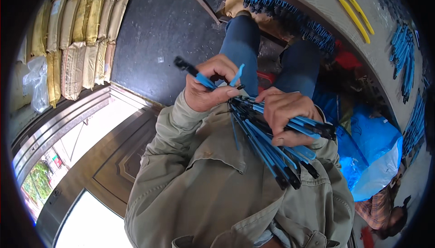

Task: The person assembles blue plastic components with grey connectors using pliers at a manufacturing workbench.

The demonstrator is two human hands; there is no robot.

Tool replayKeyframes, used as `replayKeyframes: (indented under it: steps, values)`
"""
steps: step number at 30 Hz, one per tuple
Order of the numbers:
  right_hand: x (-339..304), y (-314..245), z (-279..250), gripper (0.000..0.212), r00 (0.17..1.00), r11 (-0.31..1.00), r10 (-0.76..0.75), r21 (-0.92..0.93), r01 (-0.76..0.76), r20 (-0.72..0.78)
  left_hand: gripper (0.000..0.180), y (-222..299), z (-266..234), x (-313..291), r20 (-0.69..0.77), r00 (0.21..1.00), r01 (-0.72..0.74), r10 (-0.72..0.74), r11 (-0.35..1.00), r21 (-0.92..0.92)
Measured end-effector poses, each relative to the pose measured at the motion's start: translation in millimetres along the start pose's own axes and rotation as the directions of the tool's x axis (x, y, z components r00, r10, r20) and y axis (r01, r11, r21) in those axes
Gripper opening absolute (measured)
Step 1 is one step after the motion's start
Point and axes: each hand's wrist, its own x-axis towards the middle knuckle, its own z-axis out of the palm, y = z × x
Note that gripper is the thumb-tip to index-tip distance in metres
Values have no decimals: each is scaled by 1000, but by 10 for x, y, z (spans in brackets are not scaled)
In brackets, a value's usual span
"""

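Note:
My left hand (199, 96) is closed, with thumb and fingers pinched around a blue strip (205, 81) whose black end sticks out at the upper left. A short, bent light-blue end rises beside its fingertips. Wrapped round a bundle of thin blue strips with black ends (302, 128) is my right hand (285, 109). More of these strips (258, 134) fan out below, between the hands and over the front of my jacket. Their upper ends meet near the left thumb, where fingers partly hide them. Whether both hands grip the same bundle is hard to make out.
On the curved table edge at right lie yellow-handled pliers (355, 17) and piles of blue strips (402, 53). Many more strips (276, 3) lie beyond my knees. A blue plastic bag (371, 143) is at right, near another person's plaid sleeve (376, 209). Stacked sacks (81, 26) stand at left.

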Motion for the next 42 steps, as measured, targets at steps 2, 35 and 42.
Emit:
replayKeyframes:
  steps: [2,35,42]
  values:
    - [-62,13,19,19,999,999,-32,-12,32,-26,20,13,-56,-60,19,999,-32,31,997,70]
    - [195,-2,353,14,789,966,152,-82,-247,-595,21,62,277,-204,51,974,-222,222,879,422]
    - [380,176,98,13,915,920,-36,-371,-127,-402,11,57,111,-30,24,996,80,-81,996,45]
